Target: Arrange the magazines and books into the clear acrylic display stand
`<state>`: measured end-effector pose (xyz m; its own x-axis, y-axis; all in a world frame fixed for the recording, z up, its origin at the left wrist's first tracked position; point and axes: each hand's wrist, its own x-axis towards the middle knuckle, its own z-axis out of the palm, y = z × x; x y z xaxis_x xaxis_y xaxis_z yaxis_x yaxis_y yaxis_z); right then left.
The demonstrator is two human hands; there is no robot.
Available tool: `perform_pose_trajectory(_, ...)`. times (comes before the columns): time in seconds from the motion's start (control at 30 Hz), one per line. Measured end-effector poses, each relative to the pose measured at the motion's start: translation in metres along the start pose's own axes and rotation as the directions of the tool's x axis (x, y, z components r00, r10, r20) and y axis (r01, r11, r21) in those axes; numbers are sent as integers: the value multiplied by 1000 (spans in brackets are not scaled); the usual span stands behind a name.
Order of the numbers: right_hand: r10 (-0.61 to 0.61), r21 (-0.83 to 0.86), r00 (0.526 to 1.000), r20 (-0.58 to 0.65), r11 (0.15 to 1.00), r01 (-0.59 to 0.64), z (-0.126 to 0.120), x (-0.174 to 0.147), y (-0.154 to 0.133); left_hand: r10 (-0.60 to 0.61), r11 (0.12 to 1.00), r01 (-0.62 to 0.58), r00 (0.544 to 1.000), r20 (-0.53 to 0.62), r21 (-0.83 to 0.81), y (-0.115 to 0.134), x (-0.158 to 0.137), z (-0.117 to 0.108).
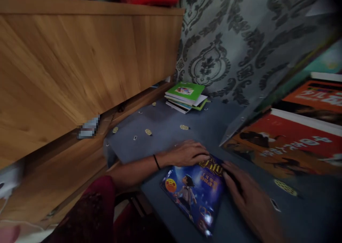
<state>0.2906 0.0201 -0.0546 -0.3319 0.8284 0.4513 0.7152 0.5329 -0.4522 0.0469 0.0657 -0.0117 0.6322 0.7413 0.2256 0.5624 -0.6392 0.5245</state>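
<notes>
Home corner: pineapple-print surface point(165, 120), wooden cabinet point(93, 57) along left edge, ornate wallpaper point(210, 65) behind far edge, book stack point(185, 93) near far corner.

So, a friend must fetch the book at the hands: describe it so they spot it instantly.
Below the patterned wall, find the blue-grey cloth. At its near edge lies a book, the left hand at its top and the right hand at its side. Unlike the green-topped stack and the red cover, its front is deep blue with a cartoon figure.
</notes>
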Motion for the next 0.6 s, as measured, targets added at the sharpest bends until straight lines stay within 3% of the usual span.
perform_pose_trajectory(0.37,168,-23,984,-51,985,-169,-5,-2,3,52,915,-87,994,99,393,17,9,-4)
perform_pose_trajectory(0.6,253,65,967,-10,966,-252,-11,3,0,190,898,-258,958,214,356,32,28,-1)
